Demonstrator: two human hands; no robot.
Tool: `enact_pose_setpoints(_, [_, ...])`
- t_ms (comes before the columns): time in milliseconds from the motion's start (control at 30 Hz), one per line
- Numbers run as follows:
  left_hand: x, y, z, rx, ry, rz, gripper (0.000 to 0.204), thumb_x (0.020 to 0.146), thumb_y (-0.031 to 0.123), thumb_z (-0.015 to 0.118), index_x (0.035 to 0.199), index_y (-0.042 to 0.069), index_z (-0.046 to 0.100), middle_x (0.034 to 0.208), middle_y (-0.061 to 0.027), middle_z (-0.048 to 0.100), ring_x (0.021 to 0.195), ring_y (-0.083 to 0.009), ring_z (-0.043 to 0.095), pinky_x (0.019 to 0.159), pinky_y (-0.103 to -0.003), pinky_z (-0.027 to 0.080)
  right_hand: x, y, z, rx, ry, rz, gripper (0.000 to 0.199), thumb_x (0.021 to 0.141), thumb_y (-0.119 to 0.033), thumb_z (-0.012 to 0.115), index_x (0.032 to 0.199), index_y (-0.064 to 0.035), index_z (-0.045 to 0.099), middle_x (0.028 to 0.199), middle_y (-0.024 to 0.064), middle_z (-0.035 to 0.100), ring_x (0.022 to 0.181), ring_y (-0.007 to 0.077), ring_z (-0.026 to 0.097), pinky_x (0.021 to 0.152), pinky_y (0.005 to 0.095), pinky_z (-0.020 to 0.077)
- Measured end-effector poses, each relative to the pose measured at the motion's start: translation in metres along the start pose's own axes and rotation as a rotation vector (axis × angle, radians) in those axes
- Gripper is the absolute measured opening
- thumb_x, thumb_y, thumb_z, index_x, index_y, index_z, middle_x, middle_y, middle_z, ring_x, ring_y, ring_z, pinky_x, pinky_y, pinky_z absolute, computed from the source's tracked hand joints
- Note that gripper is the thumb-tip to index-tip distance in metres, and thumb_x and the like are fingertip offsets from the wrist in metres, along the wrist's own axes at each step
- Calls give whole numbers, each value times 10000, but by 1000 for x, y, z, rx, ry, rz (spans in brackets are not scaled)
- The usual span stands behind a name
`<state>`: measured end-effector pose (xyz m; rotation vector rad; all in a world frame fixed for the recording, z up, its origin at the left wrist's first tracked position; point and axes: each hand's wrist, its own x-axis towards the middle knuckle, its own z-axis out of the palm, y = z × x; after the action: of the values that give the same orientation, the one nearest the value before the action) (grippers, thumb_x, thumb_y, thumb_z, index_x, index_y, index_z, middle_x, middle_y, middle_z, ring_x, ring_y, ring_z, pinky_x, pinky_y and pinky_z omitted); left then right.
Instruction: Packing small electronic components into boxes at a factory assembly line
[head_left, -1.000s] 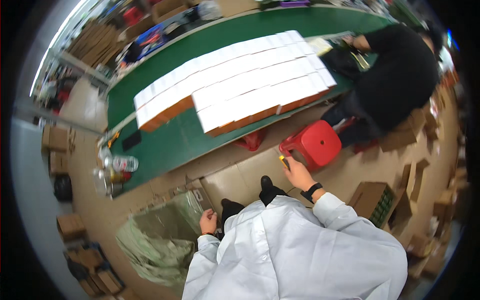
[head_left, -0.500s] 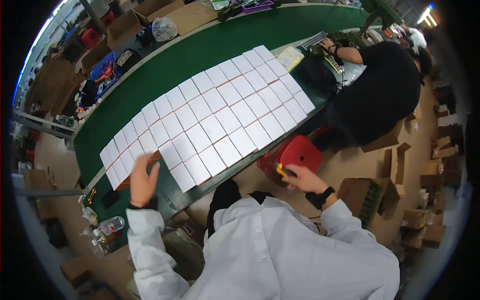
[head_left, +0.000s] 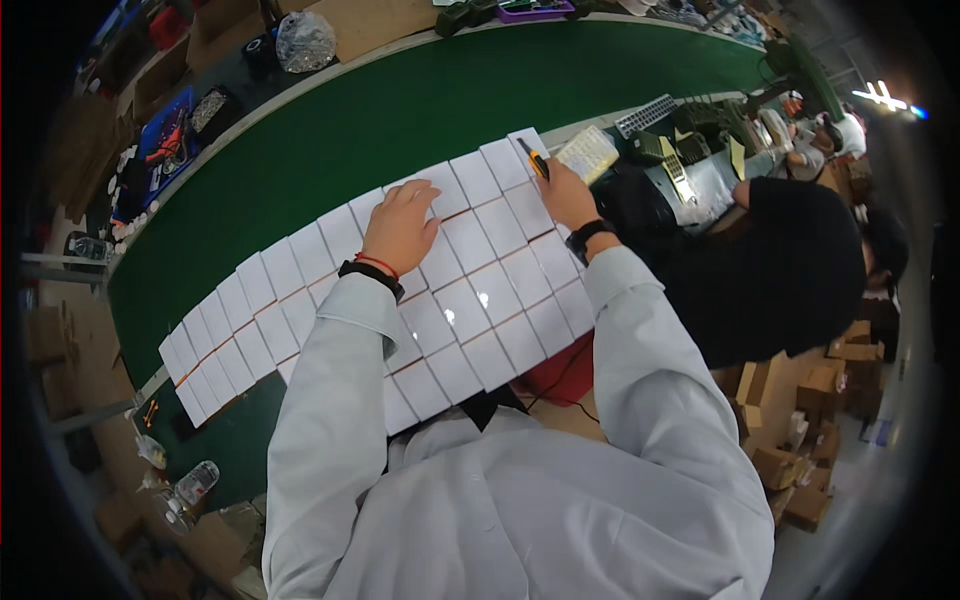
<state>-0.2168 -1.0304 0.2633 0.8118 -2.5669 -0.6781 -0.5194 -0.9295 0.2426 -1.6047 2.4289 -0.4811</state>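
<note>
Flat white boxes (head_left: 470,243) lie edge to edge in several rows on the green table, with brownish-orange showing in the gaps between them. My right hand (head_left: 568,196) is closed round a utility knife (head_left: 534,158) with an orange-yellow and black handle. Its tip reaches over the box at the far right corner of the rows. To the left of it, my left hand (head_left: 402,222) rests over the far rows, palm down, fingers apart and slightly bent, holding nothing. The boxes beneath that palm are partly hidden.
A person in black (head_left: 775,285) leans at the table on the right, near green handheld devices (head_left: 678,170) and a yellowish-white sheet (head_left: 588,154). A red stool (head_left: 562,376) stands below the near edge. Clear bottles (head_left: 196,482) are at the left end. Cardboard boxes (head_left: 790,470) lie on the right.
Both hands have moved away from my body over the boxes. My left hand came rightward from the left end; my right hand brought the knife up from beside the stool. My view has shifted.
</note>
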Motion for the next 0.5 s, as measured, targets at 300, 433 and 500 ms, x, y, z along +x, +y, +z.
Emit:
enact_pose_setpoints(300, [135,-8,64,50,-93,48,575,894,128,643,1450,153,497,1515,-68,462,1347,-298,462,1084,-434,429,-5,1,19,5,-49,-17,263,951,-183,598,1146,-16,542,1069,207,575,859,433,657,723,512,554])
enact_pose_setpoints(433, [157,-15,97,-5,-276,30,524,944,188,588,1458,186,492,1530,-39,461,1294,-311,516,1078,-402,440,-5,-2,19,29,-45,-1,268,952,-174,603,1159,-19,534,1065,194,562,840,428,661,707,503,561])
enact_pose_setpoints(500, [160,-18,100,-43,-281,12,535,935,205,602,1458,208,489,1538,-24,454,1269,-307,537,1062,-408,457,-3,-3,19,65,-35,22,265,953,-169,602,1160,-18,533,1061,193,561,832,428,661,705,499,563])
